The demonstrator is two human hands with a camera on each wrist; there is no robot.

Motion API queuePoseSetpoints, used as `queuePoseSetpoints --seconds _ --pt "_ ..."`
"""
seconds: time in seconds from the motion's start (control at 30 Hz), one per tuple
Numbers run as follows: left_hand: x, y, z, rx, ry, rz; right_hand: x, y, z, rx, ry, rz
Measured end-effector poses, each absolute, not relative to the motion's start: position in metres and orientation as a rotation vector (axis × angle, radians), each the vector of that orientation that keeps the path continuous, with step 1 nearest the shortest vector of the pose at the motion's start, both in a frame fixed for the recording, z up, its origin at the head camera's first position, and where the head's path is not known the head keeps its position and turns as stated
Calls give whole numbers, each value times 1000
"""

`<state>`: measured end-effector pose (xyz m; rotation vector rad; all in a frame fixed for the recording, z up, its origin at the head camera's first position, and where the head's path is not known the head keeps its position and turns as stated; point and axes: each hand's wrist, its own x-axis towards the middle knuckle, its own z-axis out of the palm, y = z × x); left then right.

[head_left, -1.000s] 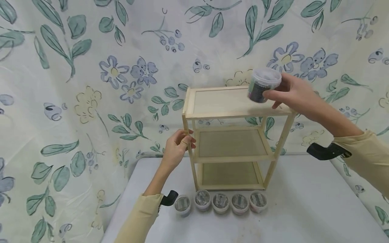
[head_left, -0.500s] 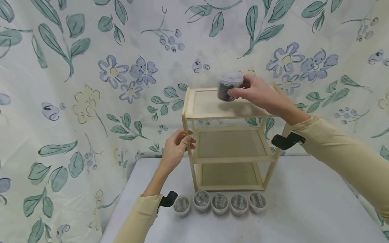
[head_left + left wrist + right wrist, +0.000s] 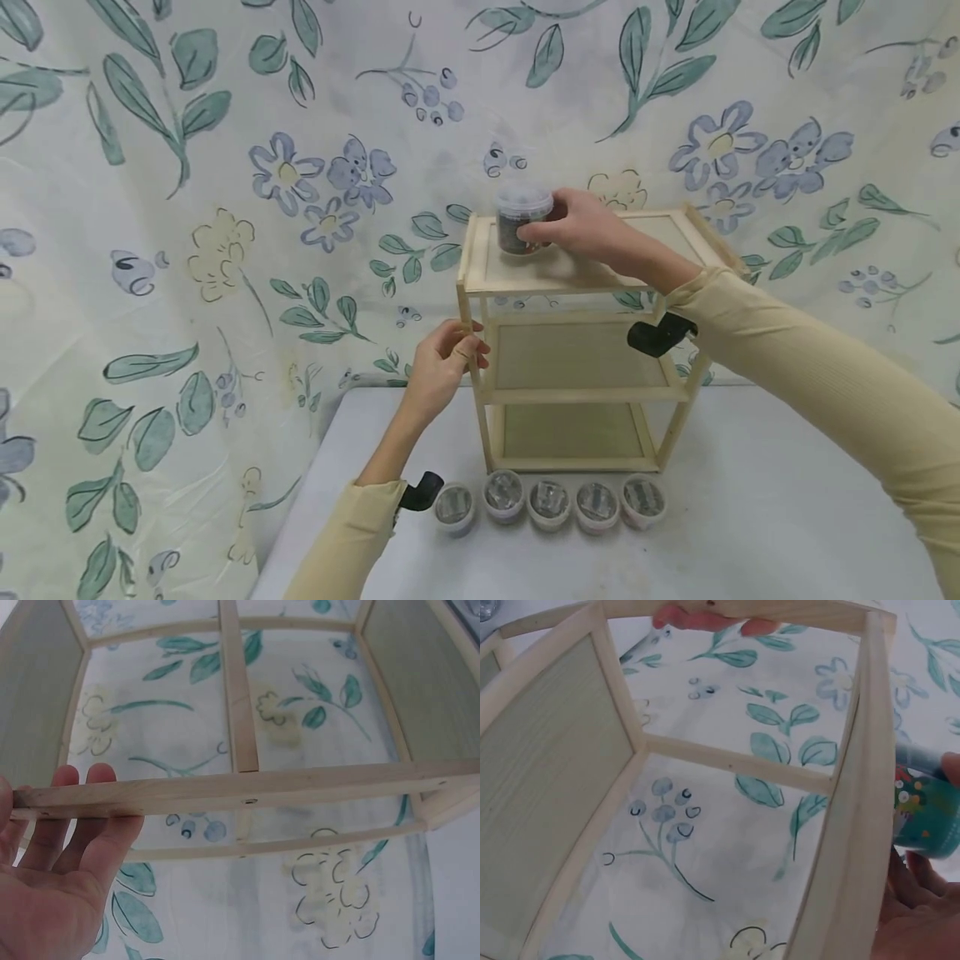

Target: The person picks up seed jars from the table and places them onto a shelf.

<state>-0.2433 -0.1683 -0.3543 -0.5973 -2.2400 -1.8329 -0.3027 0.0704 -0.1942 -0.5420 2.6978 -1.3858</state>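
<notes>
My right hand [image 3: 588, 227] holds a small plastic tub [image 3: 516, 233] with a pale translucent lid, fingers and thumb about its side. The tub is upright over the left end of the top board of a three-tier wooden shelf [image 3: 581, 358]; whether its base touches the board, I cannot tell. In the right wrist view the tub [image 3: 930, 814] shows a green label with coloured pictures, and part of the right hand [image 3: 922, 919] is hidden by the shelf frame. My left hand [image 3: 438, 367] grips the shelf's left front post [image 3: 315, 789], fingers curled round it in the left wrist view.
Several similar lidded tubs [image 3: 549, 504] stand in a row on the white table [image 3: 757, 500], just in front of the shelf's base. A cloth with leaves and flowers [image 3: 225, 292] hangs behind the shelf. Black wrist cameras [image 3: 660, 335] stick out from both sleeves.
My right hand has carried the tub leftward across the shelf top, from the right part to the left end, and slightly lower. The left hand stays on the post.
</notes>
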Motion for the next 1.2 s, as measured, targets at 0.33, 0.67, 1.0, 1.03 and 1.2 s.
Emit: queuePoseSetpoints --seconds 0.33,0.67,1.0,1.03,1.2 --pt "-242 -166 -351 -599 -2245 -1862 -306 69 -197 -669 2742 -1313" --pt "-244 -167 -351 -568 -2271 -1822 -307 69 -198 -778 2683 -1309" --pt "-242 -168 -355 -538 -2280 -1832 -304 81 -204 -715 2650 -1310" --pt "-242 -168 -355 -538 -2282 -1828 -304 83 -204 -710 2653 -1309" --pt "-242 -167 -354 -552 -2279 -1824 -299 96 -206 -669 2678 -1268"
